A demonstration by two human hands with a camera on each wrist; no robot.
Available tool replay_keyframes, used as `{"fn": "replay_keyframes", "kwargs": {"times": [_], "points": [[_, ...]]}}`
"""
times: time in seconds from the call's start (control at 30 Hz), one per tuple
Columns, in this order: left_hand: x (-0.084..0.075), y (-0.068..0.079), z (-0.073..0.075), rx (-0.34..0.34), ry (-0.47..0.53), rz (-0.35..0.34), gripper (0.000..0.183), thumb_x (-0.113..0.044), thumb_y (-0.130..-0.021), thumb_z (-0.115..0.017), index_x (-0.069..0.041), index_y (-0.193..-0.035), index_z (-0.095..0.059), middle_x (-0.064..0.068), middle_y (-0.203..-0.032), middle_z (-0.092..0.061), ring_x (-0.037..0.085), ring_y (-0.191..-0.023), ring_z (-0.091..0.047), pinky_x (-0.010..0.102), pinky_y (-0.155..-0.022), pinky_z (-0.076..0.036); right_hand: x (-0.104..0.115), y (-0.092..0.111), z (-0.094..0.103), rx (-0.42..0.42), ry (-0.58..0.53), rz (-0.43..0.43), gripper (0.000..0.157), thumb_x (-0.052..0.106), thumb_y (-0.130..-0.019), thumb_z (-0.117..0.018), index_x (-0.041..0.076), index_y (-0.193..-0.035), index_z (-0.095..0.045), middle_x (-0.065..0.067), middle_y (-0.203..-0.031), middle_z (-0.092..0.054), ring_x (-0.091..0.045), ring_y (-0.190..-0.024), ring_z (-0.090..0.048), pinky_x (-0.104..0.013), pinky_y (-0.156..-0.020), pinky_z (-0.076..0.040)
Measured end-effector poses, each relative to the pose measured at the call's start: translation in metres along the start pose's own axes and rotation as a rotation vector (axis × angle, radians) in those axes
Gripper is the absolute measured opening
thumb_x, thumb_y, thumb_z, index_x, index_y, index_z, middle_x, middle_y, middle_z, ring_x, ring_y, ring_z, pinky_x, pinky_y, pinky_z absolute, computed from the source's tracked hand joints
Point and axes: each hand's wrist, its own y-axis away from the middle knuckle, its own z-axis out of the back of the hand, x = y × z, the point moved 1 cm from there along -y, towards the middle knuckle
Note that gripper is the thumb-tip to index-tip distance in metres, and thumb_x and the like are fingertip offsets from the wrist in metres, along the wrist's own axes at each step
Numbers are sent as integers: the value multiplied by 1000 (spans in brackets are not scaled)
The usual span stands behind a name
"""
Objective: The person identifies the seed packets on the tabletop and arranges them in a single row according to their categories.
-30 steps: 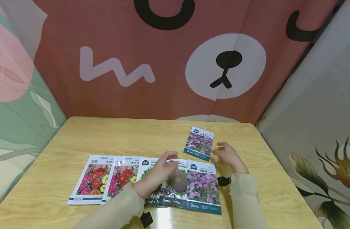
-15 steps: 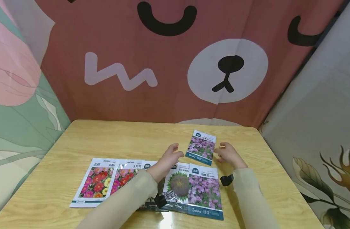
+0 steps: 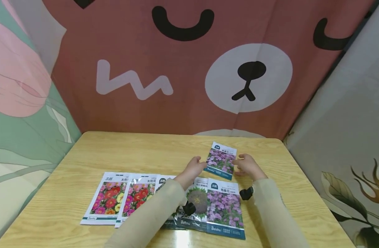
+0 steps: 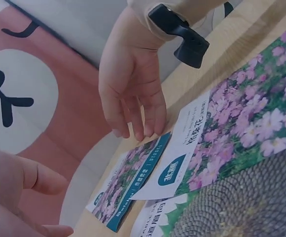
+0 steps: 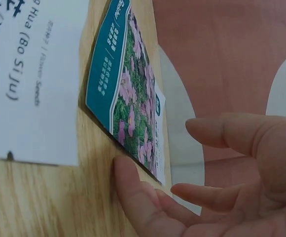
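A flower seed packet [image 3: 221, 160] with pink-purple blossoms and a teal bottom band lies tilted at the back right of the table. My left hand [image 3: 193, 172] is at its lower left corner, thumb and fingers spread apart in the left wrist view. At the packet's right edge is my right hand [image 3: 249, 167], its fingers loosely bent. In the right wrist view one fingertip [image 5: 125, 170] is right beside that edge; whether it touches I cannot tell. A matching larger-looking packet [image 3: 225, 206] lies just in front. Neither hand grips anything.
Left of it, overlapping in a row, are a sunflower packet [image 3: 198, 201], a partly hidden dark-based packet [image 3: 172, 224] and two packets with red and yellow flowers [image 3: 110, 194] [image 3: 139, 194]. A bear-print cloth [image 3: 139, 113] hangs behind the wooden table [image 3: 130, 148].
My left hand has moved from over the row of packets forward and right to the back packet's left side. My right hand has stayed near its right edge. The view has shifted slightly.
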Motion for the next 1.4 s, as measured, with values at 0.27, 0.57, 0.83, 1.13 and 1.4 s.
{"fn": "replay_keyframes", "kwargs": {"times": [0.27, 0.57, 0.83, 1.13, 1.4], "points": [[2, -6, -5, 12, 6, -6, 60, -18, -102, -52, 2, -155, -32, 25, -159, -31, 44, -141, -37, 58, -114, -35, 0, -7, -4, 10, -62, -5, 73, 16, -104, -53, -10, -157, -11, -33, -158, -22, -51, -142, -32, -45, -96, -56], [7, -11, -4, -16, 1, -12, 53, -17, -104, -51, 4, -151, -40, 24, -154, -41, 42, -140, -41, 55, -113, -39, -4, -13, -10, -26, -88, 2, 68, 11, -102, -53, -12, -155, -17, -34, -151, -32, -45, -131, -45, -39, -89, -59], [3, -9, -1, -51, 35, -7, 50, -15, -102, -51, 6, -146, -47, 22, -151, -46, 42, -138, -43, 54, -114, -37, -10, -22, -9, -65, -125, 40, 56, -1, -100, -51, -14, -150, -28, -31, -129, -51, -17, -81, -61, -27, -68, -58], [7, -10, 1, -29, 137, -57, 42, -7, -103, -50, 10, -142, -49, 24, -142, -53, 37, -130, -53, 44, -106, -49, -11, -9, -3, 7, -113, 81, 57, -2, -99, -54, -14, -150, -32, -16, -103, -58, -15, -74, -58, -29, -70, -58], [7, -5, -1, -11, 177, -110, 31, -2, -100, -55, 6, -131, -57, 18, -119, -61, 20, -91, -63, 39, -89, -58, -16, 1, 8, 125, -144, 117, 58, 1, -100, -53, -12, -151, -28, -14, -100, -59, -16, -85, -63, -30, -79, -60]]}}
